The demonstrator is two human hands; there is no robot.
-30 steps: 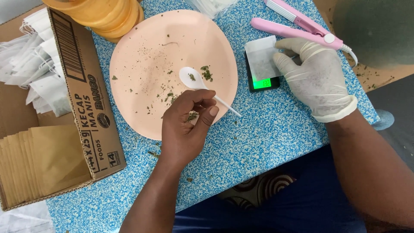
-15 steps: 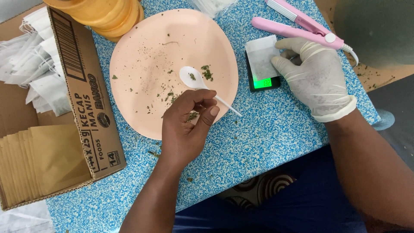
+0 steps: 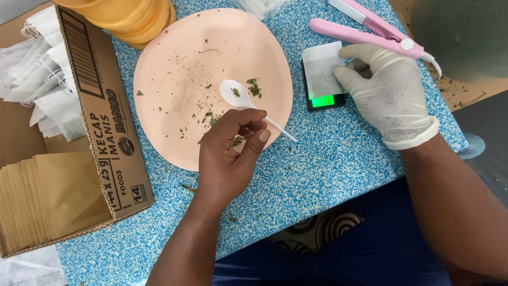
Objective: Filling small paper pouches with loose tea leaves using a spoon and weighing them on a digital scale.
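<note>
A white plastic spoon [image 3: 253,108] is pinched in the bare left hand [image 3: 231,153], its bowl over the pink plate [image 3: 169,69], long axis running up-left from the grip. The gloved right hand [image 3: 389,92] is laid, fingers spread, beside a white sachet [image 3: 324,74] on the small scale [image 3: 323,99]. A printed brown carton [image 3: 100,106] stands left on the tabletop [image 3: 328,169].

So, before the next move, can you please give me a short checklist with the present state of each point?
1. Bare left hand pinches dried green flakes over the round peach plate: ok.
2. White plastic spoon lies on the plate, free of the hand's grip: ok.
3. Gloved right hand steadies the white paper sachet on the small black scale: ok.
4. Scale display lit green: ok.
5. Sachet mouth open: cannot tell.
6. Pink flat-iron sealer lies beyond the scale, untouched: ok.
</note>
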